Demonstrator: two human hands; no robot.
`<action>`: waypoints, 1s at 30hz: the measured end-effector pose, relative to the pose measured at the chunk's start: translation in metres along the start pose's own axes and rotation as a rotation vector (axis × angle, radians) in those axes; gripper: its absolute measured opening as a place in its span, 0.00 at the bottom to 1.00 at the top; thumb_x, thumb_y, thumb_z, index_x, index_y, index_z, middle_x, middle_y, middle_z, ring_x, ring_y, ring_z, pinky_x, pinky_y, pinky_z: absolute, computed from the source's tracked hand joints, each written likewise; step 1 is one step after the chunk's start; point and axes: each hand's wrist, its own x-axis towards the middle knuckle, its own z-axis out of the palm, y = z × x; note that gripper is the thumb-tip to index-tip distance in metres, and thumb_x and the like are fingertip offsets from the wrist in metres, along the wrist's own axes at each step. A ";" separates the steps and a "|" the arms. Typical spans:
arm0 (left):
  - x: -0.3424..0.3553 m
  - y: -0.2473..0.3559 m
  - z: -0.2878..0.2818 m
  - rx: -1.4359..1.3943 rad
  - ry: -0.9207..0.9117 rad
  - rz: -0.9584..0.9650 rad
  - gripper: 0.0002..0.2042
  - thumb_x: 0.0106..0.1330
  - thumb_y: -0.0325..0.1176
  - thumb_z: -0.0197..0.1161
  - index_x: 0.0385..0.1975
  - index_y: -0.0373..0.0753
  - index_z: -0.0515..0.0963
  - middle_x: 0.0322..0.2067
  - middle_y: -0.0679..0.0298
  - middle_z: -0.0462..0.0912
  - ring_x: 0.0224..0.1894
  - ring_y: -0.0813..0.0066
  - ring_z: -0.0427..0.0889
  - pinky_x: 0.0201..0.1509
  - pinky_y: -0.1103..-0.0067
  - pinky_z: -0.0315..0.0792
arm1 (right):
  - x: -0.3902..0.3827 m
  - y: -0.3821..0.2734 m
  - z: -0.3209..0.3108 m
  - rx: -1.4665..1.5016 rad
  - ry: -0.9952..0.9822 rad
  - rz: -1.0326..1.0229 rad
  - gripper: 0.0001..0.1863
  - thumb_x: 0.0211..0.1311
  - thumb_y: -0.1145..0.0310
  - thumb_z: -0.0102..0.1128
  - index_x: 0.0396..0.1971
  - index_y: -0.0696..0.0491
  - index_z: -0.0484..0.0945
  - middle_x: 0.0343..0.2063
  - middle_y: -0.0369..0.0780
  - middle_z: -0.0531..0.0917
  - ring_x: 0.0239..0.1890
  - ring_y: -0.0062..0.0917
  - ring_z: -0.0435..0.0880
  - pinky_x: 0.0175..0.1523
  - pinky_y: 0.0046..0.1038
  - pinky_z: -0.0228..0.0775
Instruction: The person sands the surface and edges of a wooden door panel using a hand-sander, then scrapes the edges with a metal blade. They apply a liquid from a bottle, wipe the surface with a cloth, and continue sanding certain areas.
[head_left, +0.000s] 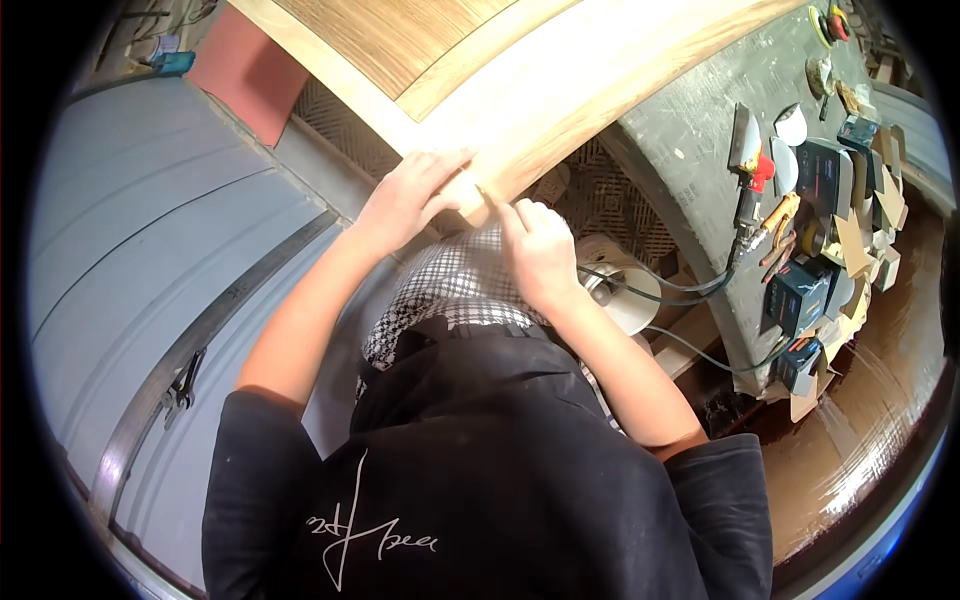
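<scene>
A pale wooden panel with a framed edge [560, 95] stretches away from me, its near corner in bright light between my hands. My left hand [405, 195] rests on that corner from the left. Its fingers lie stretched out along the wood, the thumb apart from them. On the right of the corner, my right hand [540, 250] is closed, with its fingers curled and the thumb side against the end of the wood. Glare and the fingers hide what, if anything, it pinches. Below the corner is my checked black-and-white clothing [450, 270].
At the right, a grey bench [690, 150] carries a scraper [745, 135], dark boxes [822, 178] and several torn cartons. Dark cables [690, 297] hang from it by a white cone-shaped object [635, 300]. An adjustable wrench [180, 390] lies left; a red board [245, 70] stands far left.
</scene>
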 end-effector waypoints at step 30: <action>-0.007 -0.005 0.010 0.012 0.028 0.030 0.29 0.60 0.31 0.71 0.64 0.44 0.75 0.58 0.57 0.79 0.59 0.52 0.78 0.63 0.64 0.74 | -0.001 -0.002 -0.007 -0.043 0.053 0.080 0.21 0.52 0.76 0.61 0.49 0.55 0.81 0.28 0.40 0.76 0.32 0.33 0.79 0.38 0.33 0.76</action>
